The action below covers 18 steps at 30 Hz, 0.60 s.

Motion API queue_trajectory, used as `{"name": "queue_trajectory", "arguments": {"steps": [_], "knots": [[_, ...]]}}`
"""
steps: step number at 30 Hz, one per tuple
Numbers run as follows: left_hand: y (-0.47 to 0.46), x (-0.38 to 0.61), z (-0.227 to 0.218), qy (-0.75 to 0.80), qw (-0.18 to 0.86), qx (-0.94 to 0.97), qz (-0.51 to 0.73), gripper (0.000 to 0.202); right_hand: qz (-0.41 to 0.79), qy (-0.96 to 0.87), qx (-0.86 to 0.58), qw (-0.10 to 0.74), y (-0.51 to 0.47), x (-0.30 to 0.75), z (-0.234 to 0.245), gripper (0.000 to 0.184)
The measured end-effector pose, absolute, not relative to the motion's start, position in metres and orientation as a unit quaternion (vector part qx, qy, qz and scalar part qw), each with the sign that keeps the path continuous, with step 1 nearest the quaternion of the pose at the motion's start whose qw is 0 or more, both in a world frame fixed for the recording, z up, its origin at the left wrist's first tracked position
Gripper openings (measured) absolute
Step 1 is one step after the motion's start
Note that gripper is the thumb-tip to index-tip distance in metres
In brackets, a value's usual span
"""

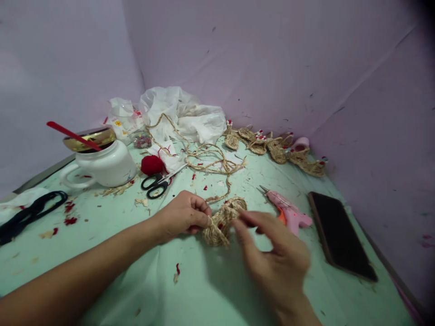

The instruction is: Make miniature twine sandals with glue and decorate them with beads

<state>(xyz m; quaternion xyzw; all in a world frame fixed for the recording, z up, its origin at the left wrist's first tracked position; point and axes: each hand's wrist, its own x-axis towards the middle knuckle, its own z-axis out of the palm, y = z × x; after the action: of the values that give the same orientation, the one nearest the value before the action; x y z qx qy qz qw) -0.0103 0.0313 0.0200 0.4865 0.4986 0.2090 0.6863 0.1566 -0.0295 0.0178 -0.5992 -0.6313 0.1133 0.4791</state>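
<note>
Pinching firmly here with the left hand [185,215], thumb and forefinger clamped on the left edge of a small, tan, coiled-and-braided rope piece [219,226] flecked with red, down on the pale green covered table [149,290], to the right of the black-handled metal scissors [160,179] and nearer than them. And in from the other side with the right hand [278,253], blurred, with thumb and forefinger at the right edge of the piece; cannot tell whether pinched on it or just apart. Just behind the scissors, a round ball of deep-red yarn [152,165]. Right of the blades and near their tips, loose loops of twisted tan rope [226,170], trailing down to just behind the left hand. Over to the left of the scissors, a rounded white mug [107,164] with a slim red stick [70,133] slanting up from it; farther left and nearer, a bundle of dark cord [34,215]. Well right of the scissors now, a pink glue gun [285,206], then farther right a flat black phone [341,235]. Behind the scissors, a crumpled white plastic bag [185,115]; to its right, well back from the scissors, a row of little tan woven slippers [277,151] with red and white beads, lined up along the purple wall [238,59].
</note>
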Motion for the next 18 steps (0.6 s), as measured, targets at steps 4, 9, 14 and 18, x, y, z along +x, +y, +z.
{"name": "queue_trajectory", "arguments": {"steps": [4,9,14,18], "knots": [[0.039,-0.018,0.021,0.45,0.733,0.491,0.14,0.007,0.234,-0.597,-0.62,0.452,-0.016,0.179,0.034,0.025],[0.039,-0.01,0.019,0.43,0.696,0.568,0.095,0.005,0.486,-0.609,-0.553,0.294,-0.011,0.169,0.028,0.022],[0.036,-0.001,0.022,0.428,0.644,0.628,0.086,0.007,0.473,-0.627,-0.577,0.224,-0.016,0.162,0.018,0.018],[0.033,0.001,0.024,0.43,0.612,0.658,0.087,0.007,0.514,-0.589,-0.577,0.237,-0.017,0.165,0.014,0.016]]}}
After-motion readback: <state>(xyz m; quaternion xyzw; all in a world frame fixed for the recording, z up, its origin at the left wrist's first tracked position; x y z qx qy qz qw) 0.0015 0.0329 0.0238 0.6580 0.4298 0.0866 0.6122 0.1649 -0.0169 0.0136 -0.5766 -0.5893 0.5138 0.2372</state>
